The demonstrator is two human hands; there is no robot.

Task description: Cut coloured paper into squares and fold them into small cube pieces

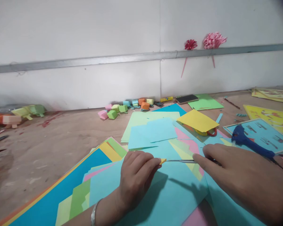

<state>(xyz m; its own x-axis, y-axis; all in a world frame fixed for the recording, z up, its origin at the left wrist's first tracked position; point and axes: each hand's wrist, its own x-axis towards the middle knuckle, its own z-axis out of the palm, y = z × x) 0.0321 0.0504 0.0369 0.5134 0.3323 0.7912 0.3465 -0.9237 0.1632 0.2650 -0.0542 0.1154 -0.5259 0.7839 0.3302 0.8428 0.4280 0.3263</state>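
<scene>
My left hand is closed in a pinch on a small folded piece of yellow paper, and most of that piece is hidden by the fingers. My right hand grips what look like metal scissors. Their thin tip points left and reaches the yellow piece, while the handles are mostly covered by my fingers. Both hands are raised over a light blue sheet of paper, on which their shadows fall.
Stacked coloured sheets spread underneath and to the left. A yellow sheet covers part of a red-handled item. A blue glue gun lies right. Several small paper cubes, a phone and a glue stick are by the wall.
</scene>
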